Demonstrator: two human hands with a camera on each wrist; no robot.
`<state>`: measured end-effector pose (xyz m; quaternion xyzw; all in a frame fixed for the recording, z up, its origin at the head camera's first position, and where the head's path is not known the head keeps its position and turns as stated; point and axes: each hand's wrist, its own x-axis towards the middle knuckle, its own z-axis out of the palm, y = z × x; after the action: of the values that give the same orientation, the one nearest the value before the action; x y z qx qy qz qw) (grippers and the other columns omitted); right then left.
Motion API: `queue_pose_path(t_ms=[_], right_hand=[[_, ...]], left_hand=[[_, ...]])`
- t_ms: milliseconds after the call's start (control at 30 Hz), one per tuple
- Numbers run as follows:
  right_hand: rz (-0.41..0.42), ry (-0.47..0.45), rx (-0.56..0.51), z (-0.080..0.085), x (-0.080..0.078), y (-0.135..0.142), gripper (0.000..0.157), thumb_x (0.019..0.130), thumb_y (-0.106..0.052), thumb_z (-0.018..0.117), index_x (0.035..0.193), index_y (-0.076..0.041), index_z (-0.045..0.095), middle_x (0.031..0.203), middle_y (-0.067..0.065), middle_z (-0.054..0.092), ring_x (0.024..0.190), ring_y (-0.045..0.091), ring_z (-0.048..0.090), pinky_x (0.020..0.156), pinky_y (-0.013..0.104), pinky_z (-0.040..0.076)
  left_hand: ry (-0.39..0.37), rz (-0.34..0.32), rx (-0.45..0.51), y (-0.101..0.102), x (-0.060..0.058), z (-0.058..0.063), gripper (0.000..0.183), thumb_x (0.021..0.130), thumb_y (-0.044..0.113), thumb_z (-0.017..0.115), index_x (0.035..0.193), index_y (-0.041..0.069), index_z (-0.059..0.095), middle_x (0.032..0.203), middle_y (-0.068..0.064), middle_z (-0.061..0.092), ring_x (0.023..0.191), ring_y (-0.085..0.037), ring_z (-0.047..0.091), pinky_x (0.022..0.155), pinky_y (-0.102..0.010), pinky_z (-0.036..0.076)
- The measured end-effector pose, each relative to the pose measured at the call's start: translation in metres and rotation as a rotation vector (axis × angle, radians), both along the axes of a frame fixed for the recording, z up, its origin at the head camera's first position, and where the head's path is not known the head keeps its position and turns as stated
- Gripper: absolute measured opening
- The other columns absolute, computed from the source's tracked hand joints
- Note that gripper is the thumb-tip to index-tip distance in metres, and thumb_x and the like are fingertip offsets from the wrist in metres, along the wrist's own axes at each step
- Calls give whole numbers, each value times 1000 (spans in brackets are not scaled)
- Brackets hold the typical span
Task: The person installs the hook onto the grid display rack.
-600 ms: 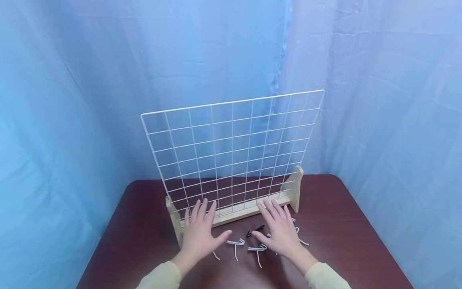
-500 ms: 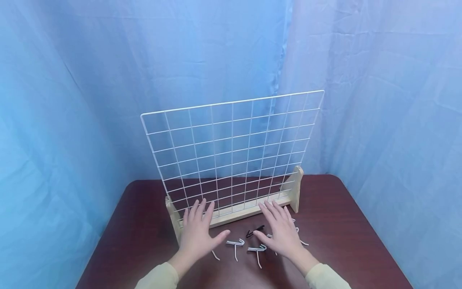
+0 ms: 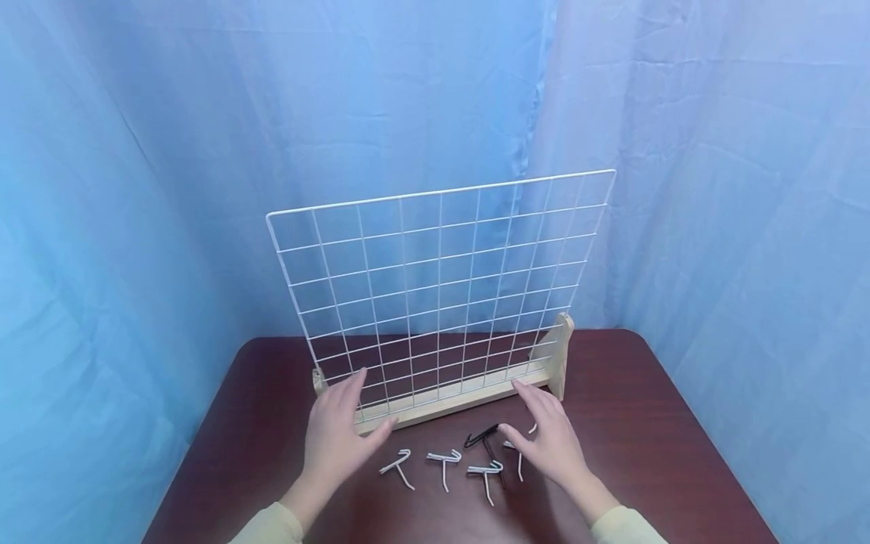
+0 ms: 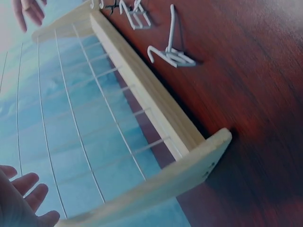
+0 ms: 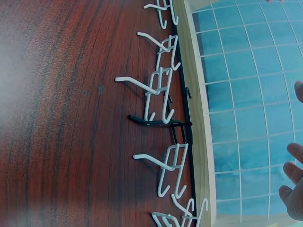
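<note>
A white wire grid panel stands upright in a pale wooden base on the dark red table. My left hand hovers before the base's left end, fingers extended and thumb apart, holding nothing; the left wrist view catches its fingers beside the wires. Toward the right end, my right hand is likewise spread and holds nothing. Between the hands lie white wire hooks and one black hook, which the right thumb overlaps in the head view. More white hooks show in the right wrist view, lined up along the base.
Wooden end pieces rise at both ends of the base. Blue curtains hang behind the table and on both sides. The table top extends past the stand to left and right.
Both hands have moved apart, the left one leftward and the right one rightward, their fingers turning inward. More of the leftmost white hook and the black hook now shows. The hooks lie still.
</note>
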<state>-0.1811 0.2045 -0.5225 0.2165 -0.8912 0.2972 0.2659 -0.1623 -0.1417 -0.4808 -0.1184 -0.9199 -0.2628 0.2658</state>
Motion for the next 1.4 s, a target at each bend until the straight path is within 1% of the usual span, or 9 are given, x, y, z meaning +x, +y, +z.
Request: queue_pose_path(t_ms=[233, 433, 600, 767, 867, 1067, 1167, 1367, 1400], right_hand=[[-12, -22, -92, -4, 1, 8, 68, 75, -14, 85, 136, -4, 57, 129, 14, 62, 116, 38, 52, 99, 48, 41], [-34, -14, -140, -7, 4, 16, 66, 74, -8, 85, 135, -6, 59, 123, 10, 66, 111, 35, 54, 93, 38, 41], [-69, -25, -170, -12, 6, 25, 65, 73, -6, 85, 133, -5, 60, 118, 11, 68, 111, 35, 54, 91, 36, 40], [-101, -39, -213, -20, 7, 34, 62, 72, -3, 85, 130, -3, 62, 113, 13, 69, 109, 34, 54, 93, 32, 39], [-123, -44, -238, -25, 8, 39, 61, 72, -2, 85, 129, -4, 63, 112, 12, 69, 108, 30, 54, 92, 26, 38], [-157, -30, -289, -34, 10, 50, 59, 70, 2, 84, 125, -3, 65, 108, 15, 70, 105, 25, 54, 93, 13, 34], [-164, -44, -294, -38, 10, 54, 58, 71, 2, 84, 126, -3, 65, 109, 14, 70, 105, 24, 54, 93, 17, 35], [-214, -66, -301, -48, 13, 64, 57, 73, 2, 84, 126, -6, 66, 108, 11, 71, 102, 22, 55, 89, 30, 39], [-224, -68, -299, -50, 15, 66, 57, 73, 2, 84, 126, -6, 66, 108, 10, 71, 102, 21, 54, 89, 31, 39]], left_hand=[[24, 69, 136, -16, 4, 8, 79, 75, 37, 84, 139, 3, 53, 127, -19, 62, 119, -40, 53, 99, -61, 46], [84, 104, 241, -29, 5, 7, 73, 76, 30, 85, 137, 4, 55, 126, -14, 64, 118, -36, 53, 100, -54, 47], [119, 139, 306, -39, 2, 6, 67, 77, 24, 85, 134, 3, 58, 120, -12, 67, 110, -31, 58, 97, -48, 47], [113, 187, 354, -47, -1, 6, 62, 78, 18, 85, 132, 2, 59, 117, -11, 68, 106, -29, 60, 91, -45, 49], [102, 206, 404, -51, -4, 6, 59, 79, 14, 84, 132, 2, 59, 117, -11, 68, 105, -29, 60, 87, -40, 50], [63, 172, 497, -62, -12, 4, 57, 83, 10, 81, 135, 5, 58, 121, -12, 67, 111, -28, 58, 90, -29, 50], [35, 169, 525, -66, -13, 5, 56, 85, 10, 79, 137, 8, 57, 122, -11, 67, 114, -26, 57, 92, -25, 48], [-48, 136, 573, -68, -17, 4, 56, 89, 13, 76, 141, 12, 55, 125, -9, 66, 119, -23, 57, 98, -32, 50], [-57, 132, 582, -68, -18, 3, 56, 89, 13, 76, 141, 12, 55, 125, -9, 66, 118, -23, 57, 98, -30, 50]])
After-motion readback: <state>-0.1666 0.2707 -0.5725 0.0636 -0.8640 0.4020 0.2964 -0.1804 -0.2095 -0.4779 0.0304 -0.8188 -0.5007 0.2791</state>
